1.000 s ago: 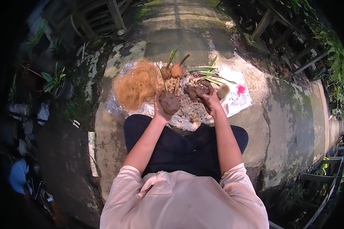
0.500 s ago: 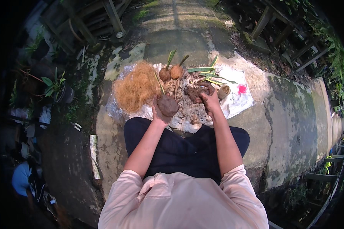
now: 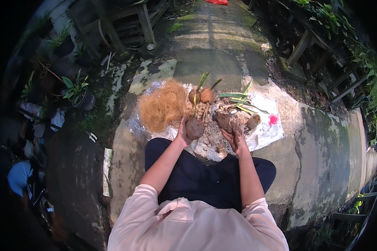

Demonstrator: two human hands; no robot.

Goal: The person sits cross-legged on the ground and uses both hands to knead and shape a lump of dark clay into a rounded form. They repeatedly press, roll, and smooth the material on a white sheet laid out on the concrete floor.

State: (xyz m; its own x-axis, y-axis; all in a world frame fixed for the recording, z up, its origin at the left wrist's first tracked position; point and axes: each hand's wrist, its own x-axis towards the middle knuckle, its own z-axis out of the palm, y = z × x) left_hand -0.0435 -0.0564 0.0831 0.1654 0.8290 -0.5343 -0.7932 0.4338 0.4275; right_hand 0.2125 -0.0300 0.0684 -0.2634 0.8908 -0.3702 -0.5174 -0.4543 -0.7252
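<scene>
I sit cross-legged on a concrete path in front of a white plastic sheet [image 3: 266, 136]. My left hand [image 3: 183, 131] grips a round brown soil ball [image 3: 194, 128] with a thin stem rising from it. My right hand [image 3: 234, 137], palm up and soiled, lies just below a lump of dark soil [image 3: 223, 120] on the sheet. A pile of orange-brown coconut fibre [image 3: 163, 106] lies at the sheet's left. Two finished fibre-wrapped balls with green shoots [image 3: 201, 96] stand at the back.
Loose green leaves [image 3: 240, 100], a small cup [image 3: 253, 121] and a pink scrap [image 3: 273, 120] lie on the sheet's right. A potted plant [image 3: 78, 90] and wooden frames [image 3: 125, 21] stand to the left and behind. Another person [image 3: 23, 178] is at the far left.
My left hand has lifted the soil ball slightly toward me and left. My right hand has drawn back from the soil lump and turned palm up.
</scene>
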